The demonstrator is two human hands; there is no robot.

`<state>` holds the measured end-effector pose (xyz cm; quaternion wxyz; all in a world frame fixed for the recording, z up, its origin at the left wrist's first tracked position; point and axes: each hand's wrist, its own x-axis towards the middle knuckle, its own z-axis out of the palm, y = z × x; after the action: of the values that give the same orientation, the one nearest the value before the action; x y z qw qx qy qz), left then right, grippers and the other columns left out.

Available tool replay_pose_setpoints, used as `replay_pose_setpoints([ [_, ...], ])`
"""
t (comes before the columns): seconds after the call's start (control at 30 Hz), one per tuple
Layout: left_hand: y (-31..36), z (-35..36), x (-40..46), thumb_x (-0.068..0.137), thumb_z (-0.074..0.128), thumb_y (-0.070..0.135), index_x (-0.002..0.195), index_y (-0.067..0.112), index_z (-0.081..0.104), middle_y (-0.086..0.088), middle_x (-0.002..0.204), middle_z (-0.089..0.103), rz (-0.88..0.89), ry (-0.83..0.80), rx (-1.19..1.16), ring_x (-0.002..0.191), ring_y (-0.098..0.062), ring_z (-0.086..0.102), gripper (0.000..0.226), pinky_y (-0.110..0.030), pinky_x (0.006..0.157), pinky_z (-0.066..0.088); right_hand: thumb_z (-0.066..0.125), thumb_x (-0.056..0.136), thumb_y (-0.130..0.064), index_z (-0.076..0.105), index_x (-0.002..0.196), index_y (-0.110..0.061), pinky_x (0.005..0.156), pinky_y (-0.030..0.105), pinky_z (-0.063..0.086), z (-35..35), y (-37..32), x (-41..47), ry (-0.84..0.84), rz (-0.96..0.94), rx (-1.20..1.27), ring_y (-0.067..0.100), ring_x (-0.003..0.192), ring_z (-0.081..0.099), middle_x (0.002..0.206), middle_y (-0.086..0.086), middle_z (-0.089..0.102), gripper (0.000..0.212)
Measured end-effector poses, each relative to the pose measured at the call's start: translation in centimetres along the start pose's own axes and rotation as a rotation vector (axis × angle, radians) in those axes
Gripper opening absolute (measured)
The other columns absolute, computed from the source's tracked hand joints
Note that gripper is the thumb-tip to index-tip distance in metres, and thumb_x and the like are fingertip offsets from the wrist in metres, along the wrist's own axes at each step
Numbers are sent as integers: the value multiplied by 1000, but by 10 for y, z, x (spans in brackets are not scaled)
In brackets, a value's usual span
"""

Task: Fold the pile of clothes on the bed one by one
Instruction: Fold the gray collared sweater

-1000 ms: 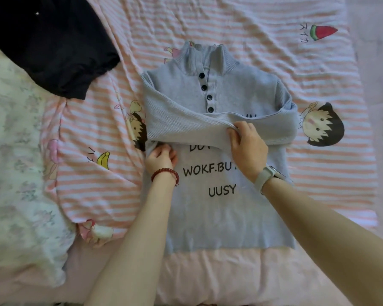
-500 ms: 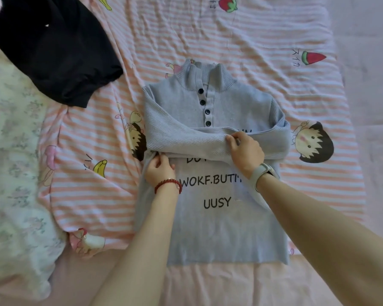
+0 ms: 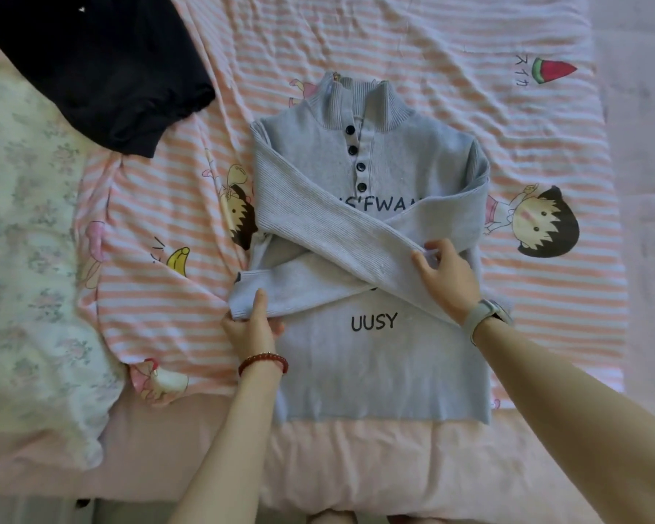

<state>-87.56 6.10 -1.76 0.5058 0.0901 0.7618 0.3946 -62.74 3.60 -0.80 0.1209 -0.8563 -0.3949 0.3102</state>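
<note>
Left hand [image 3: 251,327] pinches the ribbed grey sweater's [image 3: 379,364] cuff; right hand [image 3: 449,279] seemingly grips the crossed sleeve.

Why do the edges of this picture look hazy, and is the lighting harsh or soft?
In the head view the light is soft and even, without glare or hard shadows. The middle is sharpest: the letters on the grey sweater read clearly. The right margin of the striped sheet fades into pale blur, and the black garment shows little detail. The forearms widen toward the bottom, as a wide-angle lens does.

The sweater [image 3: 371,357] lies on the bed sheet [image 3: 432,43], another garment [image 3: 103,73] behind it to the left.
</note>
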Motion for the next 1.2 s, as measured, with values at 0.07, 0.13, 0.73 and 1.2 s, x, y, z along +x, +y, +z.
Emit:
replay_pose_setpoints([
  [0.07, 6, 3, 1, 84, 66, 17, 95, 12, 53, -1, 85, 59, 14, 40, -10, 69, -16, 58, 17, -27, 51, 50, 46, 93, -41, 52, 113, -12, 67, 30, 37, 1, 23, -16, 22, 48, -50, 31, 97, 60, 108, 9, 63, 35],
  [0.13, 9, -2, -3, 86, 62, 16, 82, 20, 56, 2, 83, 59, 40, 40, 2, 73, -15, 58, 9, -25, 53, 49, 47, 92, -38, 53, 97, -12, 63, 33, 36, 2, 44, -28, 23, 102, -124, 36, 85, 59, 92, 15, 63, 27],
  [0.73, -38, -68, 10, 85, 64, 35, 134, 7, 39, -8, 138, 45, 165, -121, 687, 128, -23, 42, 62, -30, 102, 32, 64, 85, -26, 46, 110, -5, 82, 39, 45, 20, 133, -97, 14, 511, 429, 29, 95, 54, 105, 12, 53, 37],
  [1.2, -35, -77, -8, 95, 50, 21, 94, 12, 52, 1, 82, 52, 356, -219, 660, 87, -18, 48, 10, -26, 77, 35, 49, 95, -23, 46, 95, -4, 72, 29, 30, 6, 123, -123, 137, 370, 416, 20, 86, 46, 90, 6, 51, 19],
])
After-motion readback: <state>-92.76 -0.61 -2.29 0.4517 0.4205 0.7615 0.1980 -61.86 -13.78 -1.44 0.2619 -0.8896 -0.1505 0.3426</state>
